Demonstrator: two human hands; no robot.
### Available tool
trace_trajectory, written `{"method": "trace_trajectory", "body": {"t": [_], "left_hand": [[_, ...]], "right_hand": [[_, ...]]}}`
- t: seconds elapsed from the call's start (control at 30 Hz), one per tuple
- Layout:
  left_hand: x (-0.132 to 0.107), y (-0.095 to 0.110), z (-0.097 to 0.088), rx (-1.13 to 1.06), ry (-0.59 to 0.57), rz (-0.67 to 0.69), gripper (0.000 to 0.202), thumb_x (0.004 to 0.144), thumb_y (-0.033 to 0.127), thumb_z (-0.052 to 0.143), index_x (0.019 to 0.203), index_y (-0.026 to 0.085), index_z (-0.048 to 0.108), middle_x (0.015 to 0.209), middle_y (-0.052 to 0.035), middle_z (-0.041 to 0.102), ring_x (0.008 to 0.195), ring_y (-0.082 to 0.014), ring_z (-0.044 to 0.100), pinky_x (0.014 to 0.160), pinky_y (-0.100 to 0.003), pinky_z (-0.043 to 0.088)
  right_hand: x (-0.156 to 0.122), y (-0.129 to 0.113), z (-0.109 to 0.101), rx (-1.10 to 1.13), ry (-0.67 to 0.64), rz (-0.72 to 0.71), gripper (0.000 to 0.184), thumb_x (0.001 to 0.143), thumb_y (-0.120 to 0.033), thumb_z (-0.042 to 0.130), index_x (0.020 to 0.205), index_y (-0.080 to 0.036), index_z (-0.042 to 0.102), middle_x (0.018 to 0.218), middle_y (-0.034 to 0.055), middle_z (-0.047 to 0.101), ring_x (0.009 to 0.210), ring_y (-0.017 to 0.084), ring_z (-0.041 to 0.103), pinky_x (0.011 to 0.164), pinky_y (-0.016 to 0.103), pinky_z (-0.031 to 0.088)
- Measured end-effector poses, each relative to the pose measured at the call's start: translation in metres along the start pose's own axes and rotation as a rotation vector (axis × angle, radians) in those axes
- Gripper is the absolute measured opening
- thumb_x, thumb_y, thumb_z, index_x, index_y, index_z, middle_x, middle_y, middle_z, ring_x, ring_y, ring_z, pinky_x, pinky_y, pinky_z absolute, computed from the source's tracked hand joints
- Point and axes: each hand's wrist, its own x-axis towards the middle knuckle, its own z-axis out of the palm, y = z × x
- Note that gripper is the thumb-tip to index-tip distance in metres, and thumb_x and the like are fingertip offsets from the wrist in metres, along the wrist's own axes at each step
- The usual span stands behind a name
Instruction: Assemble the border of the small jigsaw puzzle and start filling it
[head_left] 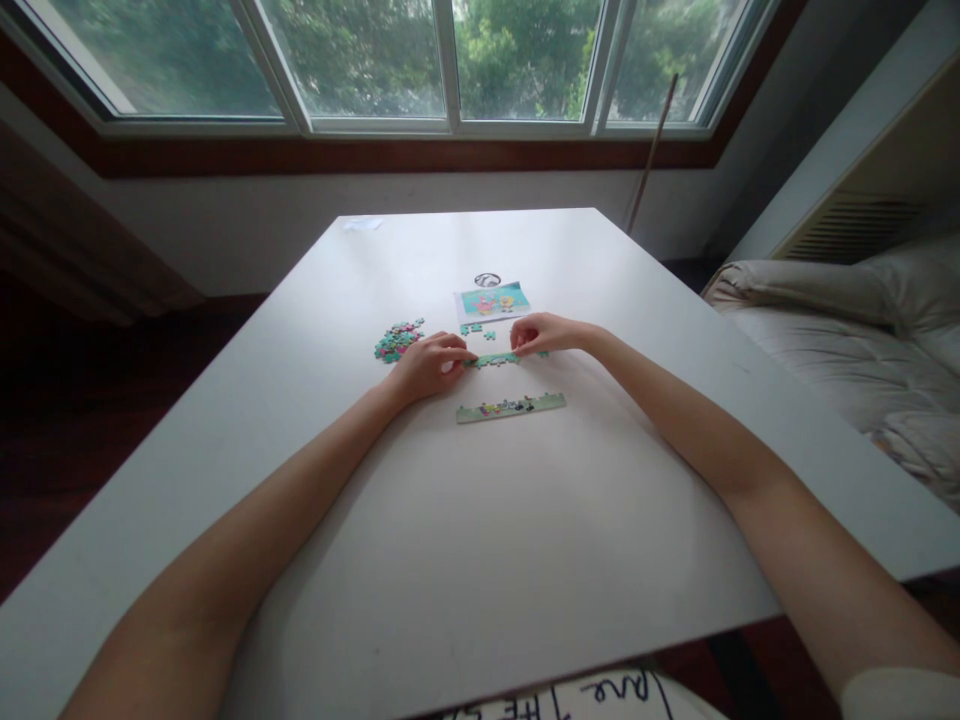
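Observation:
A short row of joined green jigsaw pieces (495, 360) lies on the white table. At its left end, the thumb and fingers of my left hand (431, 366) close on the row. My right hand (546, 332) has its fingertips pinched together at the right end, on a jigsaw piece mostly hidden beneath them. Nearer to me lies a longer assembled jigsaw strip (510, 407) with small coloured figures along it. A few loose jigsaw pieces (477, 330) sit just beyond the row, and another loose piece (544, 354) shows below my right hand.
Left of my left hand is a pile of loose jigsaw pieces (397, 341). A picture sheet (492, 302) with cartoon figures lies beyond the pieces, with a round dark-and-white item (487, 280) behind it. A pale scrap (363, 224) rests at the far left corner of the table (480, 560).

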Motion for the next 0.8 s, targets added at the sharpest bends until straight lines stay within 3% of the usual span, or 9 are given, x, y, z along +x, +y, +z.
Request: {"method": "trace_trajectory", "body": {"t": [0.8], "left_hand": [[0.0007, 0.0018, -0.0017, 0.012, 0.004, -0.013, 0.028, 0.079, 0.017, 0.048, 0.093, 0.022, 0.072, 0.092, -0.0042, 0.068, 0.082, -0.0154, 0.060, 0.075, -0.026, 0.050]], "right_hand": [[-0.0005, -0.0003, 0.0015, -0.023, 0.019, -0.003, 0.023, 0.065, -0.029, 0.072, 0.080, -0.014, 0.065, 0.071, 0.0006, 0.061, 0.064, 0.009, 0.053, 0.057, 0.021, 0.040]]}}
